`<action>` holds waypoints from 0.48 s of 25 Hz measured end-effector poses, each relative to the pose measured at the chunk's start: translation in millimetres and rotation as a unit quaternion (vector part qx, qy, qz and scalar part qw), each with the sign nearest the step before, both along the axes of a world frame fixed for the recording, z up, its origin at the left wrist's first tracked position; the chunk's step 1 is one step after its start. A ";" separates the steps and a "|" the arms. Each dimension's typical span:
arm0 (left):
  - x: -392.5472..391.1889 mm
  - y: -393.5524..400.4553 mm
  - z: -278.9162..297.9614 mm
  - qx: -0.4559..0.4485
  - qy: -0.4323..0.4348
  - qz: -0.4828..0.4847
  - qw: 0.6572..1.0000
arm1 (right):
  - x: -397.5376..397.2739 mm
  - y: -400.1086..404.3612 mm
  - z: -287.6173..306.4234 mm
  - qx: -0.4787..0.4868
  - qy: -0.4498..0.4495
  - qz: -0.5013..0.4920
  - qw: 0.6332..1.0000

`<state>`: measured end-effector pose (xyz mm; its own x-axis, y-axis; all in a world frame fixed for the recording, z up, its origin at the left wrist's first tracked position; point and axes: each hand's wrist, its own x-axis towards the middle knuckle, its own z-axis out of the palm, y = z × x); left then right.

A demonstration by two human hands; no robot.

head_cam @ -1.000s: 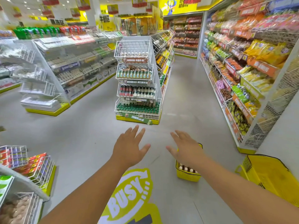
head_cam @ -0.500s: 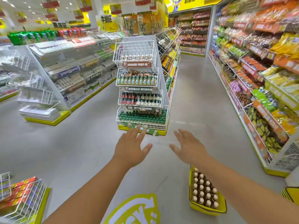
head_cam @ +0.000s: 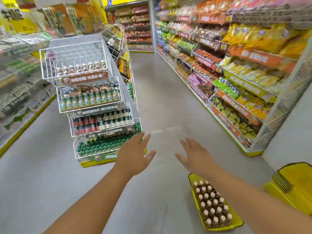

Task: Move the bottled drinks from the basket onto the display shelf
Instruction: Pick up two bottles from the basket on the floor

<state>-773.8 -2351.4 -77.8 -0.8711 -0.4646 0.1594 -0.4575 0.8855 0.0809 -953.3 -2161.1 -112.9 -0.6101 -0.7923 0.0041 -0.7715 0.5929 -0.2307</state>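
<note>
Looking down, I am seeing the yellow basket on the floor at my right, packed with white-capped bottles. I am holding both the left hand and right hand out, released and grasping nothing. I judge nothing is picked yet; next I am needing to grip a bottle, then reach the wire display shelf ahead.

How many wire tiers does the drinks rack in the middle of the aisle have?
4, stacked on the rack: the top tier, nearly empty; the second tier; the third tier; the bottom tier, partly behind the left hand. None seems hidden.
</note>
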 end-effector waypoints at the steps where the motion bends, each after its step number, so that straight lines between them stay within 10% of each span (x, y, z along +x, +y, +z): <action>1: -16.6 -17.9 -2.3 -0.002 -0.004 -0.030 1.000 | -5.9 -7.8 -0.8 0.004 -0.005 -0.032 0.999; 12: -228.5 -64.8 -28.8 0.001 -0.025 -0.280 0.960 | -118.0 17.6 -34.0 -0.001 -0.072 -0.269 0.960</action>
<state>-1002.3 -2416.1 -106.6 -0.9908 0.0774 0.1113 0.0859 0.9936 0.0737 -1071.4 -2143.5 -146.9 -0.9255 -0.3626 -0.1096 -0.3137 0.8959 -0.3145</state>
